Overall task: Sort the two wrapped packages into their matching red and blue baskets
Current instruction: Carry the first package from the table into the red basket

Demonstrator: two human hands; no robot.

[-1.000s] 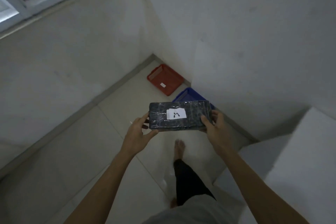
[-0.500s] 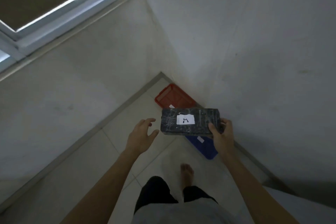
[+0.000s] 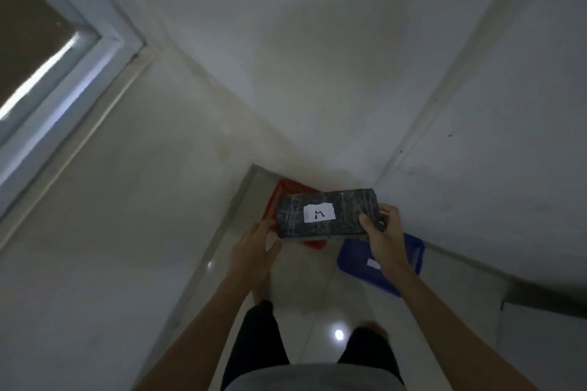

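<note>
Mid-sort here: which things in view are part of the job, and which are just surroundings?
Job:
- dark wrapped package, white label on top, gripped by the right hand
- left hand, open beside it
- red basket
- blue basket

Surroundings:
- window frame
- tiled floor

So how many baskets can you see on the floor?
2. The red basket sits in the corner, mostly hidden behind the wrapped package. The blue basket sits right of it, by the wall.
</note>
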